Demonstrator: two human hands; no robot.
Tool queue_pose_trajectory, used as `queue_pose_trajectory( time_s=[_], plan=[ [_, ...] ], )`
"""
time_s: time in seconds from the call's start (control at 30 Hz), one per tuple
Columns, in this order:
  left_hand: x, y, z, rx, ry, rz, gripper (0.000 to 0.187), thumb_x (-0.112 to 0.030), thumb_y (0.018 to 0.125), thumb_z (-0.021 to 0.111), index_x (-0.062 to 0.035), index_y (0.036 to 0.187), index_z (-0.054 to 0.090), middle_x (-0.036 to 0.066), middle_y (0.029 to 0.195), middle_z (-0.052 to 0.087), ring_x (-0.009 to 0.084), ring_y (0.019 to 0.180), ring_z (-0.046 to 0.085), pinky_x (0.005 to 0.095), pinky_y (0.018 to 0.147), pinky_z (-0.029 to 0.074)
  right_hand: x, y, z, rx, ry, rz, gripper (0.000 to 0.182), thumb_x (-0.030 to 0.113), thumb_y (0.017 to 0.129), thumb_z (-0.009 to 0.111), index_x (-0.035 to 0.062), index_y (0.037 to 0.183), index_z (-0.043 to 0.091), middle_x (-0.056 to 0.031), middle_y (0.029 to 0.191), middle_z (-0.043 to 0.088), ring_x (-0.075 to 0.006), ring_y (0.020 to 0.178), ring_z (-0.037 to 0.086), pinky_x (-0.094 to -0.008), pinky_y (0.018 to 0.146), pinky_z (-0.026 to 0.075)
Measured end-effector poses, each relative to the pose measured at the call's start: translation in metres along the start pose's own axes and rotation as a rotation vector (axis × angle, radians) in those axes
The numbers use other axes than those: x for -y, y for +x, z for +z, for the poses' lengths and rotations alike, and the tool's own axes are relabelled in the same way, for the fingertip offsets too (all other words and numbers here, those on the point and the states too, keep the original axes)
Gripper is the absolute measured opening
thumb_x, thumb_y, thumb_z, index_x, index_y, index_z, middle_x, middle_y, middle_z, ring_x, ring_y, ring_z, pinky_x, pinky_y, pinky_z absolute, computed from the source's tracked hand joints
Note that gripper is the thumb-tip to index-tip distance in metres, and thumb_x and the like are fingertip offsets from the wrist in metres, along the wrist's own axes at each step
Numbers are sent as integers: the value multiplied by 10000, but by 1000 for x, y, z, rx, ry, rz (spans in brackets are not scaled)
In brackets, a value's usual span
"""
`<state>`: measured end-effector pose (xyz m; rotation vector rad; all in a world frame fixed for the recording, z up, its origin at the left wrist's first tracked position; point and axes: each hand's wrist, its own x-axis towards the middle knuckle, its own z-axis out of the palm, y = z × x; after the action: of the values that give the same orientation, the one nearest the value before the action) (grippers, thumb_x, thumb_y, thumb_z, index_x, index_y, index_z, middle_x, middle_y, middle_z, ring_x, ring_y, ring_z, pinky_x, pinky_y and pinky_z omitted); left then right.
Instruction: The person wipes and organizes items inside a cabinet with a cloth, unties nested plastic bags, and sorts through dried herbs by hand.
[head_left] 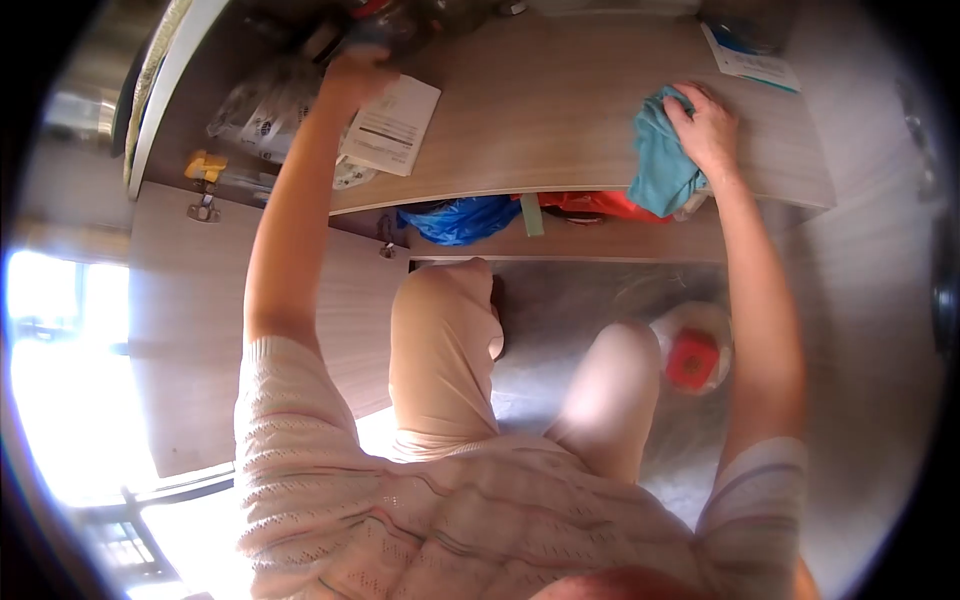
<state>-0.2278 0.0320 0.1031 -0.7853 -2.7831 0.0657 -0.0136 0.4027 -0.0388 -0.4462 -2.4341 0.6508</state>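
My right hand (708, 130) grips a crumpled teal cloth (664, 160) on the wooden cabinet shelf (540, 110), with part of the cloth hanging over the front edge. At the back left, my left hand (358, 76) reaches in beside a dark jar-like thing with a red top (372, 8). Blur and shadow hide its fingers, so I cannot make out whether it holds anything. Just below that hand lies a white printed booklet (395, 125). A clear plastic bag with dark print (262, 115) is left of my forearm.
Below the shelf are a blue plastic bag (460, 220) and a red bag (610, 206). A white leaflet (750, 62) lies at the back right. An open cabinet door (230, 330) is on the left. On the floor, a red object (693, 360) sits near my right knee.
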Motion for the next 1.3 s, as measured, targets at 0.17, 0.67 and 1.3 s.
queue_pose_trajectory(
  time_s=[0.17,0.67,1.3],
  plan=[
    [1,-104,-9,-89,-39,-263,535,-316,717,657,-81,1182,535,175,981,633,338,904,604,397,796,479,-3,1,1,-3,-9,-26,327,364,815,525,143,1033,631,-22,1115,599,-206,1090,512,-364,969,303],
    [-24,-134,56,-435,-1327,-842,507,-33,751,634,19,1207,419,68,702,582,119,441,495,235,365,338,7,-7,-3,-69,13,1,314,324,779,556,113,998,633,-35,1105,596,-200,1079,514,-367,950,300],
    [-135,-20,-97,-968,-141,403,261,9,757,566,-91,991,620,84,832,567,224,593,564,319,507,464,5,-11,-1,-111,56,9,287,305,784,560,95,964,639,-48,1075,614,-192,1113,496,-381,954,297]
  ],
)
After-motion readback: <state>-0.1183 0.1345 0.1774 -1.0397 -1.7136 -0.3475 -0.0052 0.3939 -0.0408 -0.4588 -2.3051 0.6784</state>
